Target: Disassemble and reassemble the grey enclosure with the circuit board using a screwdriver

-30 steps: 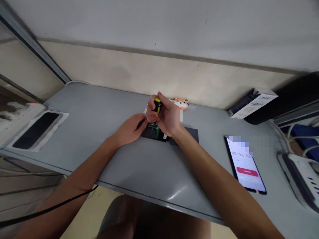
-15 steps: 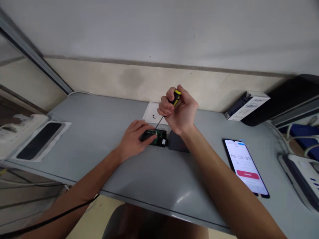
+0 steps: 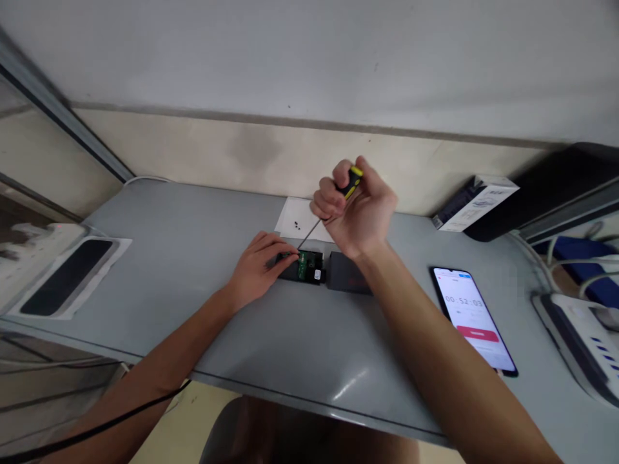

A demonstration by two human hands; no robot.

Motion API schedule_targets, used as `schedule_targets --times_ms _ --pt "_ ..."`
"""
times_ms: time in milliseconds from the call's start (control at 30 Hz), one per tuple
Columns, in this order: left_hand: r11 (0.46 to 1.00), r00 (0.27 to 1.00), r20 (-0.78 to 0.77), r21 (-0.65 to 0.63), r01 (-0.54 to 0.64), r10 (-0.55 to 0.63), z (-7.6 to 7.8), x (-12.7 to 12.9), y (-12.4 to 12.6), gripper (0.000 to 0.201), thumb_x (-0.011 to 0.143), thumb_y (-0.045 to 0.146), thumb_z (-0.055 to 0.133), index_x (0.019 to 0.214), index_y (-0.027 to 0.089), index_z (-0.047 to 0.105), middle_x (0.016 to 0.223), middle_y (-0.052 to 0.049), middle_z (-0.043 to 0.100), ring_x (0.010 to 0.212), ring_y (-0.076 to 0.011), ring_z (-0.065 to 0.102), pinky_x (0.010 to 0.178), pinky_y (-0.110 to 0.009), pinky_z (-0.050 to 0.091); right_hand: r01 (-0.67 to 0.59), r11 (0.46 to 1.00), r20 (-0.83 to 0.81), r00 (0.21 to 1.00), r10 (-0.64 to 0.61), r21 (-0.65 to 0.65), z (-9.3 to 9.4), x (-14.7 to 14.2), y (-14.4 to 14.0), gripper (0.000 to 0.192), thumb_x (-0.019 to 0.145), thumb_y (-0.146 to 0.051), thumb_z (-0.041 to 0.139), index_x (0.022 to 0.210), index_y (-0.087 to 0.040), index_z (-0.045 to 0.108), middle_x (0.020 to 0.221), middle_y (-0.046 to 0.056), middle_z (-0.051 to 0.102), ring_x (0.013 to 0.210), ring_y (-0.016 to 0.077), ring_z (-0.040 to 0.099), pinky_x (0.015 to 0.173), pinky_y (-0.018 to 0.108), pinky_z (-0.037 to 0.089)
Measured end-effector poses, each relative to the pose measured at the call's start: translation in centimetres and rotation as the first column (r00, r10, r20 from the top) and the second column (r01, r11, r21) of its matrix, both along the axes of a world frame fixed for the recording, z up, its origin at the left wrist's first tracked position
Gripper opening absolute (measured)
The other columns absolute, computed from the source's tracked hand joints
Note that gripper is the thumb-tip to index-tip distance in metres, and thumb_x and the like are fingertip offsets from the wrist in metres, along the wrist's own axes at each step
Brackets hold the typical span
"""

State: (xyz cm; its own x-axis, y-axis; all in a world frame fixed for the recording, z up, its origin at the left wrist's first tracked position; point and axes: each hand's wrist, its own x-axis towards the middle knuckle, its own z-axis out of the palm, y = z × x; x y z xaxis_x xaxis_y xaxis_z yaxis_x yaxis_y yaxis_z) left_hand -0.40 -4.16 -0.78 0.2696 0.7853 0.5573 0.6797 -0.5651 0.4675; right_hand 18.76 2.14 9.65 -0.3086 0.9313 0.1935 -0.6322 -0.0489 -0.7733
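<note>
My right hand (image 3: 362, 216) is wrapped round the black-and-yellow handle of a screwdriver (image 3: 352, 180). The thin shaft slants down and left to the top edge of a small black device (image 3: 289, 273) with an exposed green circuit board (image 3: 303, 263). My left hand (image 3: 258, 265) rests at the device's left part. Its thumb and index finger pinch together right by the screwdriver's tip; whatever lies between them is too small to make out. A dark grey box-shaped case (image 3: 347, 276) sits just right of the device, partly behind my right wrist.
Several tiny black screws (image 3: 296, 225) lie on white paper (image 3: 289, 211) behind the device. On the right are a phone with a running timer (image 3: 471, 316), a power strip (image 3: 575, 341) and a small box (image 3: 476, 203). A dark phone-shaped slab (image 3: 65, 277) lies left on the grey table (image 3: 174, 258).
My left thumb and index finger have closed together at the screwdriver's tip, uncovering more of the circuit board. My right hand with the screwdriver has moved slightly up and right, tilting the shaft more.
</note>
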Motion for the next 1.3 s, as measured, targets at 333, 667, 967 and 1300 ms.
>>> schedule_targets --times_ms 333,667,967,1300 --pt "0.999 0.997 0.056 -0.009 -0.043 0.044 1.0 -0.5 0.8 0.021 0.105 0.031 0.059 0.098 0.024 0.078 0.092 -0.004 0.074 0.092 -0.0209 0.063 0.088 -0.034 0.054 0.571 0.773 -0.064 0.814 -0.578 0.275 0.9 6.7 -1.5 0.046 0.097 -0.058 0.051 0.065 -0.026 0.044 0.062 -0.003 0.028 0.052 0.0150 0.028 0.051 0.033 0.028" --pt "0.963 0.939 -0.276 -0.224 0.147 -0.207 4.6 4.5 10.7 0.023 0.101 0.033 0.059 0.098 0.022 0.079 0.100 -0.007 0.075 0.104 -0.0250 0.065 0.094 -0.036 0.051 0.636 0.715 0.095 0.724 -0.683 0.289 -5.3 7.2 -1.2 0.043 0.092 -0.064 0.048 0.071 -0.026 0.044 0.067 -0.001 0.034 0.056 0.0154 0.036 0.055 0.034 0.032" --pt "0.920 0.891 -0.317 -0.321 0.223 -0.326 3.4 5.3 12.6 0.027 0.100 0.039 0.056 0.104 0.024 0.077 0.111 -0.007 0.075 0.110 -0.0275 0.067 0.098 -0.040 0.052 0.469 0.724 0.335 0.667 -0.665 0.506 -5.5 7.1 -1.9 0.051 0.099 -0.067 0.041 0.070 -0.026 0.047 0.066 0.001 0.044 0.061 0.0168 0.041 0.062 0.035 0.038" --pt "0.839 0.884 -0.260 -0.496 0.223 -0.388 4.0 1.9 3.4 0.067 0.087 0.056 0.077 0.146 0.030 0.061 0.142 -0.009 0.066 0.133 -0.0343 0.058 0.118 -0.051 0.042 0.038 0.759 0.691 0.386 -0.611 0.650 -4.0 8.3 -3.3 0.034 0.101 -0.043 0.048 0.077 -0.022 0.061 0.078 0.003 0.066 0.072 0.0184 0.055 0.071 0.034 0.039"
